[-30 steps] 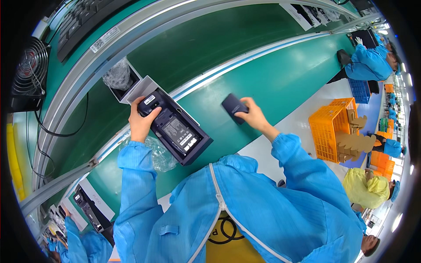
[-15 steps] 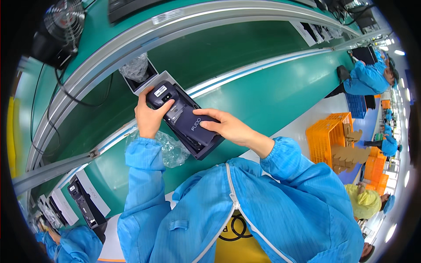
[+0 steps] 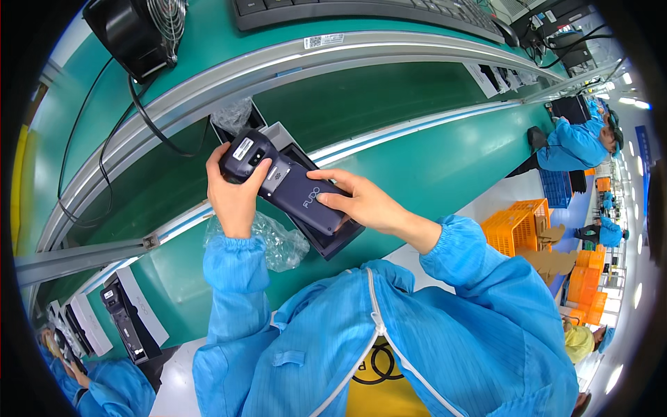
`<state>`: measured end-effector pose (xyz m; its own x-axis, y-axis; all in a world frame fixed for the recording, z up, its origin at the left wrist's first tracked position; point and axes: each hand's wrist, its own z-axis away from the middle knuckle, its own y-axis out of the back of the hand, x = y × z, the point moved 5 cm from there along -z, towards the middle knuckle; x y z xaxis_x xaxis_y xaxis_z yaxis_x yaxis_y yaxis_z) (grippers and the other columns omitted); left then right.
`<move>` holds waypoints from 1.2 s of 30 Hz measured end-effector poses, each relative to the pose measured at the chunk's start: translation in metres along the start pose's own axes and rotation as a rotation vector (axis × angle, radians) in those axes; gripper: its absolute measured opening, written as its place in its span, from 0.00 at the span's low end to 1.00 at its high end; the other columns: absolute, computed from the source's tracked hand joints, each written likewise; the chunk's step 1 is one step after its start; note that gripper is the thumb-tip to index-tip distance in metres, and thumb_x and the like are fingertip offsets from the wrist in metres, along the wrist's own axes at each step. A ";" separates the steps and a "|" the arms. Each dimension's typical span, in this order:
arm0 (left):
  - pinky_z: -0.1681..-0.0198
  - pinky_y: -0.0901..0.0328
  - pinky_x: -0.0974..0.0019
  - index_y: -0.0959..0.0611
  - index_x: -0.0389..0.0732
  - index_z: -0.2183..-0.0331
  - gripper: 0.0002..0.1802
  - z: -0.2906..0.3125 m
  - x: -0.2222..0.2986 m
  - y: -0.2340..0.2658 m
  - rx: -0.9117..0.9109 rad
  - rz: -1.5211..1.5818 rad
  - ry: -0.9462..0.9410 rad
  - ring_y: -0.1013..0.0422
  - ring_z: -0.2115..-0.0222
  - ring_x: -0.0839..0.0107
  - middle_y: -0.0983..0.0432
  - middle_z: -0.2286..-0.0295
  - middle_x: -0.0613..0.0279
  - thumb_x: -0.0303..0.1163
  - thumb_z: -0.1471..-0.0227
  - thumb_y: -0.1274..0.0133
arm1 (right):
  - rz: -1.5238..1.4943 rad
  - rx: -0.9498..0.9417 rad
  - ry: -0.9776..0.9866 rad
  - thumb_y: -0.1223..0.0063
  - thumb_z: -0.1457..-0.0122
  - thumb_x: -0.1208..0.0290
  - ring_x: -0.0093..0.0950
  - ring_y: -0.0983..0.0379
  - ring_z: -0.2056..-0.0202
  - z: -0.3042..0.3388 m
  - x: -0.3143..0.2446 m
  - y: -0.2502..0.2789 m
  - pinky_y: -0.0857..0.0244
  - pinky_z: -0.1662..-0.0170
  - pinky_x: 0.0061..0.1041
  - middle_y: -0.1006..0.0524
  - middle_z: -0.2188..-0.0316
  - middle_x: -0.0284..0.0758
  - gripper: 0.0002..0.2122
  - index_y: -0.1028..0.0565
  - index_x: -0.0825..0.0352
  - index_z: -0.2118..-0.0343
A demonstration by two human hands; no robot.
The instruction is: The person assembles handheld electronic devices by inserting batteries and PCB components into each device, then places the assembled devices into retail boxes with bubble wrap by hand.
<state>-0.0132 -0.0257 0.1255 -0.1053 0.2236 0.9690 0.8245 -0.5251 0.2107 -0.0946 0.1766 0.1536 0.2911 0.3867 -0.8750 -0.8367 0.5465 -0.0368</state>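
A dark handheld terminal [image 3: 251, 154], its back turned up and a white label near its head, is held above an open box [image 3: 325, 244]. My left hand [image 3: 235, 198] is closed round the head end, thumb on the back and fingers over the far edge. Over the lower part of its back lies a dark cover [image 3: 300, 198] with light lettering. My right hand [image 3: 368, 201] grips the cover's right side. Whether the cover is fully seated I cannot tell. A crumpled clear plastic bag [image 3: 281, 243] lies beside the box on the green table.
Another box [image 3: 258, 119] with plastic wrap stands behind. A metal rail [image 3: 292, 62] crosses above the table; past it are a keyboard [image 3: 368, 12] and a fan [image 3: 132, 35]. At left lies another boxed terminal [image 3: 124, 320] near a co-worker [image 3: 108, 386]. Orange crates [image 3: 514, 226] stand at right.
The terminal has risen off the box and tilted toward me. Its cover now sits closer against the back, hiding more of the open compartment. Both hands keep their hold.
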 end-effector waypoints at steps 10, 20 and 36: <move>0.56 0.30 0.68 0.29 0.35 0.49 0.38 0.019 0.001 0.017 0.069 0.238 0.066 0.27 0.60 0.69 0.27 0.58 0.53 0.29 0.63 0.29 | 0.331 -0.101 -0.034 0.52 0.36 0.68 0.26 0.23 0.69 0.011 -0.040 -0.008 0.27 0.69 0.25 0.24 0.59 0.39 0.18 0.32 0.60 0.43; 0.52 0.34 0.70 0.30 0.30 0.50 0.36 0.027 -0.015 0.014 0.047 0.417 0.289 0.29 0.58 0.72 0.26 0.58 0.56 0.29 0.60 0.30 | 1.651 0.105 0.711 0.47 0.45 0.47 0.32 0.25 0.70 0.022 -0.074 -0.027 0.30 0.70 0.30 0.28 0.69 0.36 0.25 0.26 0.60 0.50; 0.51 0.35 0.70 0.30 0.29 0.50 0.37 0.033 -0.028 0.011 -0.007 0.420 0.427 0.29 0.58 0.72 0.26 0.57 0.56 0.28 0.59 0.31 | 1.524 -0.146 1.209 0.51 0.44 0.71 0.36 0.33 0.43 0.064 -0.028 -0.014 0.36 0.41 0.35 0.31 0.43 0.39 0.23 0.32 0.67 0.44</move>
<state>0.0175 -0.0109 0.0968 0.0138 -0.3539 0.9352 0.8406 -0.5024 -0.2026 -0.0612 0.2054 0.2098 -0.9637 -0.2661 -0.0233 -0.0846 0.2214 0.9715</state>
